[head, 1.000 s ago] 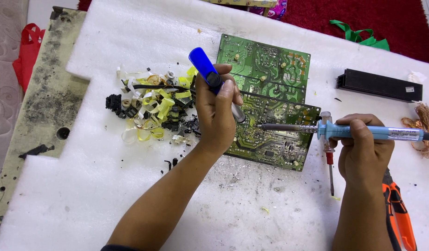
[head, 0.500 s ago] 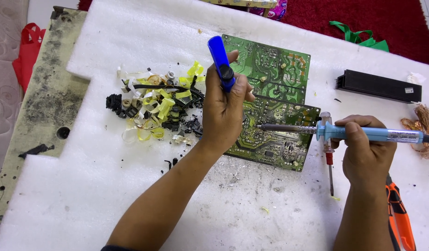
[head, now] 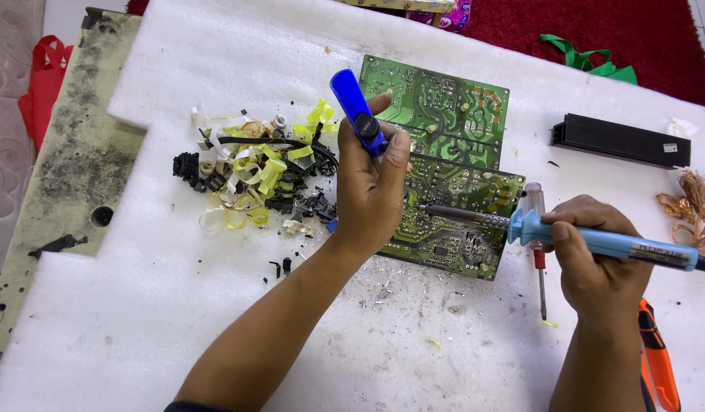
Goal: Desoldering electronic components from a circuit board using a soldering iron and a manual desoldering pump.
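Note:
Two green circuit boards lie side by side on white foam, the far board [head: 444, 111] and the near board [head: 459, 229]. My left hand [head: 371, 191] rests over the near board's left edge and grips a dark blue pump-like tool [head: 358, 112] that points up and away. My right hand [head: 593, 255] holds a light blue soldering iron [head: 597, 240]. Its metal tip [head: 444, 211] lies across the near board, ending just beside my left hand.
A heap of yellow tape scraps and black parts [head: 253, 179] lies left of the boards. A small screwdriver [head: 537, 244] rests by the board's right edge, a black bar [head: 619, 141] and copper wire [head: 692, 206] at far right, orange pliers [head: 658, 358] below.
My left hand has raised the blue tool more upright and shifted slightly right over the board edge. The right hand and soldering iron have stayed almost still.

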